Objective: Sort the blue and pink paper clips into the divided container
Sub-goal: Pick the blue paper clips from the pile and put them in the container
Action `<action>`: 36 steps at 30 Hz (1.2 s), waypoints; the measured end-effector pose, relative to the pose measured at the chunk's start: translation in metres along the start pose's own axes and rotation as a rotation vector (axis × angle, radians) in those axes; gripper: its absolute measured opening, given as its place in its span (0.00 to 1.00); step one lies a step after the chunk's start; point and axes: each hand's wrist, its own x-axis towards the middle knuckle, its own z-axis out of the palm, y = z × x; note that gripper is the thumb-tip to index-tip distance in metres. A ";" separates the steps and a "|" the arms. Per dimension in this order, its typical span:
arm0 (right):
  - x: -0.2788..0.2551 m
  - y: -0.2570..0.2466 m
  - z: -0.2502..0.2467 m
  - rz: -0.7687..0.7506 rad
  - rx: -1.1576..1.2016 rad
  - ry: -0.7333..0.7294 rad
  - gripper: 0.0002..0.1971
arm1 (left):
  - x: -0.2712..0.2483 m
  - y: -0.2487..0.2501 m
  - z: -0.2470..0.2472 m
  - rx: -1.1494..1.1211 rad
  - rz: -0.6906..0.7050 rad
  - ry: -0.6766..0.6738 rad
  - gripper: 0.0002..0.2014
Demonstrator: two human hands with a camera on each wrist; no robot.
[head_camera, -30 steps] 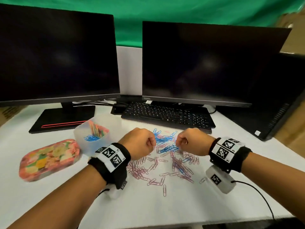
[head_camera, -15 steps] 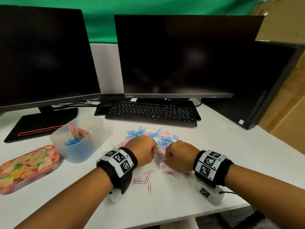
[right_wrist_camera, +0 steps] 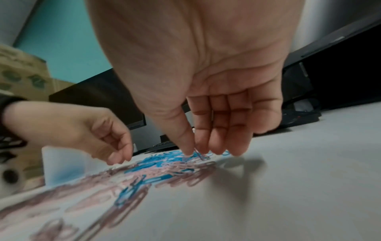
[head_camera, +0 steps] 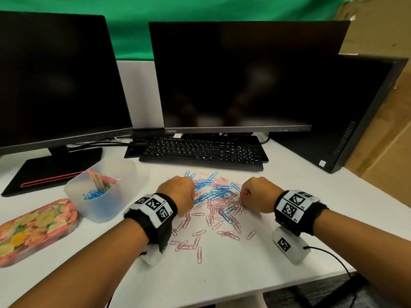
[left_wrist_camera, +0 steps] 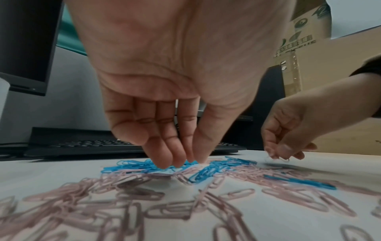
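Observation:
Blue paper clips [head_camera: 206, 192] and pink paper clips [head_camera: 222, 210] lie mixed in a loose pile on the white desk [head_camera: 233, 267]. My left hand [head_camera: 190, 192] hangs over the pile's left side; its thumb and fingertips [left_wrist_camera: 175, 161] close on blue clips [left_wrist_camera: 132, 163]. At the pile's right edge my right hand [head_camera: 243, 195] pinches a pale, pinkish clip [right_wrist_camera: 201, 156] between thumb and forefinger. The translucent divided container [head_camera: 100, 210] stands to the left, holding blue clips [head_camera: 93, 194] in its near compartment.
A floral lid [head_camera: 33, 227] lies at the near left. A black keyboard [head_camera: 200, 152] sits just behind the pile, with two dark monitors [head_camera: 240, 74] and a computer case [head_camera: 347, 121] beyond. The desk's front edge [head_camera: 244, 296] is near my forearms.
My hands were close together over the pile's middle. They have spread apart, the left toward the blue clips, the right to the pile's right edge. The head view has also shifted.

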 end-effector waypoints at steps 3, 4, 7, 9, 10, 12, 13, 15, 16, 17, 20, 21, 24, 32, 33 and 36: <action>-0.004 -0.008 0.004 -0.061 -0.070 0.031 0.09 | 0.008 -0.001 0.000 -0.005 -0.027 -0.026 0.07; -0.006 -0.013 0.005 -0.096 -0.060 0.033 0.09 | 0.010 -0.001 0.000 -0.006 -0.028 -0.034 0.07; -0.015 -0.029 0.012 -0.170 -0.016 -0.029 0.08 | 0.017 0.006 0.003 -0.004 -0.014 -0.049 0.05; -0.017 -0.036 0.018 -0.206 -0.028 -0.053 0.08 | 0.020 0.012 0.006 0.002 -0.015 -0.060 0.06; -0.017 -0.038 0.020 -0.212 -0.023 -0.047 0.08 | 0.021 0.013 0.008 0.010 -0.019 -0.065 0.06; -0.014 -0.039 0.023 -0.195 0.011 -0.033 0.07 | 0.023 0.014 0.011 0.022 -0.029 -0.069 0.06; -0.013 -0.039 0.023 -0.184 0.027 -0.037 0.07 | 0.023 0.014 0.011 0.027 -0.032 -0.073 0.06; -0.009 -0.039 0.023 -0.166 0.050 -0.056 0.09 | 0.024 0.011 0.011 0.038 -0.033 -0.081 0.06; -0.008 -0.038 0.023 -0.157 0.059 -0.068 0.11 | 0.024 0.010 0.011 0.043 -0.035 -0.086 0.07; -0.007 -0.038 0.023 -0.147 0.067 -0.079 0.13 | 0.023 0.008 0.010 0.047 -0.040 -0.089 0.07; -0.005 -0.035 0.024 -0.125 0.084 -0.105 0.16 | 0.021 0.002 0.008 0.029 -0.052 -0.083 0.07; -0.004 -0.035 0.024 -0.126 0.084 -0.108 0.16 | 0.021 0.001 0.007 0.015 -0.057 -0.077 0.06; -0.004 -0.033 0.021 -0.137 0.087 -0.104 0.16 | 0.020 -0.005 0.004 -0.054 -0.054 -0.055 0.05; 0.000 -0.022 0.005 -0.147 0.093 -0.026 0.17 | 0.014 -0.007 -0.004 -0.207 -0.020 -0.010 0.20; 0.001 -0.020 0.005 -0.136 0.084 -0.017 0.16 | 0.013 -0.007 -0.005 -0.215 -0.016 -0.013 0.21; -0.004 -0.020 0.008 -0.136 0.047 -0.040 0.11 | 0.011 -0.005 -0.006 -0.236 -0.011 -0.028 0.21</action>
